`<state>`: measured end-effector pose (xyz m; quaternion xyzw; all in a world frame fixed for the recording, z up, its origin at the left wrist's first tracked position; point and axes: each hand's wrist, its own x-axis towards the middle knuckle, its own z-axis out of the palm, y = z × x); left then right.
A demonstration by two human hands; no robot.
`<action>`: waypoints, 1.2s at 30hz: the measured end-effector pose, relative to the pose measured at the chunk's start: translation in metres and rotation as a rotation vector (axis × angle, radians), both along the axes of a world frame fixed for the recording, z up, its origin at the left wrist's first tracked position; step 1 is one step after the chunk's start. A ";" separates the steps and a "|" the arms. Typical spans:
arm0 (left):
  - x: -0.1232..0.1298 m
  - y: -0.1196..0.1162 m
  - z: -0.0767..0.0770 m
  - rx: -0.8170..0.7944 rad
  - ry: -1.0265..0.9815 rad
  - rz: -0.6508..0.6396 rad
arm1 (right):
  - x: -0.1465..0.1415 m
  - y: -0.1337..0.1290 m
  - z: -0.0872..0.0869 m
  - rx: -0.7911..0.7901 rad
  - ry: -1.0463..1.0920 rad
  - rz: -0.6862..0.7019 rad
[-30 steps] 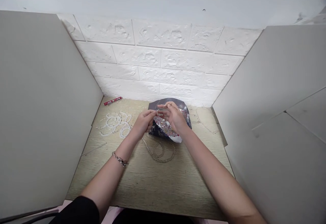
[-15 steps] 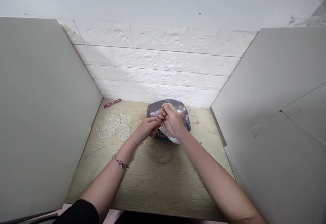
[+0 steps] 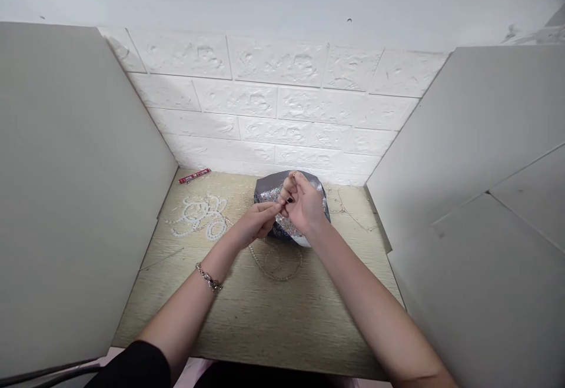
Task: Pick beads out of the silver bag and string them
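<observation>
My left hand (image 3: 258, 222) is closed in a pinch, its thumb and forefinger meeting the fingers of my right hand. With fingers curled and the thumb pressed to the forefinger, my right hand (image 3: 304, 204) is raised over a dark bag (image 3: 269, 185) with glittery, many-coloured small pieces at its opening. Whatever the two pinches hold is too small to make out. A pale bead strand (image 3: 282, 279) lies looped on the table below my hands; part of it passes out of sight under my left hand.
White bead strands (image 3: 216, 229) lie coiled at the left of the table (image 3: 265, 323). A red, narrow object (image 3: 194, 176) sits at the back left. Thin chains (image 3: 353, 218) lie to the right of the bag. Grey panels and a white brick-pattern wall enclose the table.
My right hand has shifted slightly right and up and turned its palm more open to view. My left hand stays near the same spot, with its forefinger stretched further toward the right hand.
</observation>
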<state>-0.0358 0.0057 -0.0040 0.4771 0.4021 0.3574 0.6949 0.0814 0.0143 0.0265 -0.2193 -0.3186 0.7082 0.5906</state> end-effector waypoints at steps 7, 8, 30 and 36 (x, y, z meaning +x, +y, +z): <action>-0.001 0.002 -0.005 -0.029 -0.072 0.006 | 0.004 0.004 0.002 -0.012 -0.020 0.029; 0.000 0.003 -0.006 -0.020 -0.083 0.014 | 0.006 0.006 0.002 -0.010 0.003 0.022; -0.007 0.007 0.000 -0.085 -0.085 0.094 | 0.025 0.036 0.003 0.156 -0.319 0.029; 0.003 0.002 0.004 -0.014 0.060 0.163 | 0.025 0.034 0.001 0.278 -0.748 -0.011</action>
